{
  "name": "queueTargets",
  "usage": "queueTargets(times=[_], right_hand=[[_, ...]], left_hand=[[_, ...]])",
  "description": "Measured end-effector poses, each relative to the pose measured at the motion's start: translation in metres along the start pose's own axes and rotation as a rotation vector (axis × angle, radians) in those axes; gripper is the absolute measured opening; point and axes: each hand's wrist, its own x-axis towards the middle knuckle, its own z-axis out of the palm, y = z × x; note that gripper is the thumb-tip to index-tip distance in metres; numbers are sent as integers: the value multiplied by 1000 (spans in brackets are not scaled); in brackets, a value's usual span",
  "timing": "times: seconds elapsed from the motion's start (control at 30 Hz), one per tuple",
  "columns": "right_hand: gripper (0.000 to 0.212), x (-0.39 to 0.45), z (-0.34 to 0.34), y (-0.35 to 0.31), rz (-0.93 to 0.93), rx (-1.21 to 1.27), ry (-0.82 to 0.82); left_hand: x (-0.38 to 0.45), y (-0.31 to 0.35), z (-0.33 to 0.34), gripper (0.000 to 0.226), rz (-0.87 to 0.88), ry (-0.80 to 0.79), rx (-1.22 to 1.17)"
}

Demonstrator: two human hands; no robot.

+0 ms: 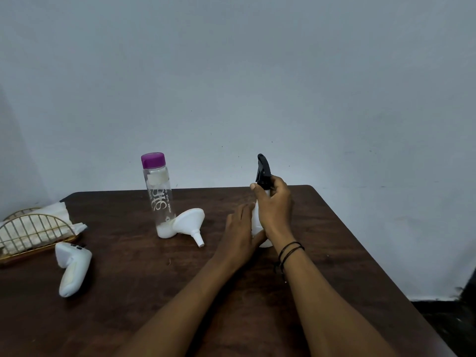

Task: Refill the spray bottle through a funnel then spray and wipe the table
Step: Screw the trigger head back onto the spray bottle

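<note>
A white spray bottle (255, 222) with a black trigger head (263, 171) stands upright on the dark wooden table (134, 269). My right hand (273, 205) is wrapped around its neck just under the black head. My left hand (239, 233) rests against the bottle's lower body, fingers extended, thumb under its base side. To the left stands a clear bottle (159, 199) with a purple cap, a little white liquid at its bottom. A white funnel (189, 222) lies on its side against that bottle, spout pointing toward me.
A gold wire holder (31, 233) with white paper napkins sits at the table's left edge. A white handheld device (70, 269) lies in front of it. A pale wall rises behind the table; the table's right edge drops to a dark floor.
</note>
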Motion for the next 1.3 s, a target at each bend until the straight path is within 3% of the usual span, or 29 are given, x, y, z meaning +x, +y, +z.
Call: queueTargets(times=[0.23,0.47,0.7,0.93,1.1,1.3], right_hand=[[16,-3,-7,-7,-7,97,-17],[36,-3,-2,-7,-10,3,39],[21,-8,-2,4,-74,104,109],[33,-4,5,4,-57,-44,55],[16,-6,1,6,-60,1,96],[33,-10,1,-1,-24,19,129]], left_hand=[[-1,1,0,75,0,-1,14],[-1,3,-2,69,-8,-7,13],[-1,3,-2,69,-10,0,25],[-1,6,-5,64,-9,-10,17],[-1,6,-4,65,-15,2,39],[-2,7,-5,64,-33,-8,22]])
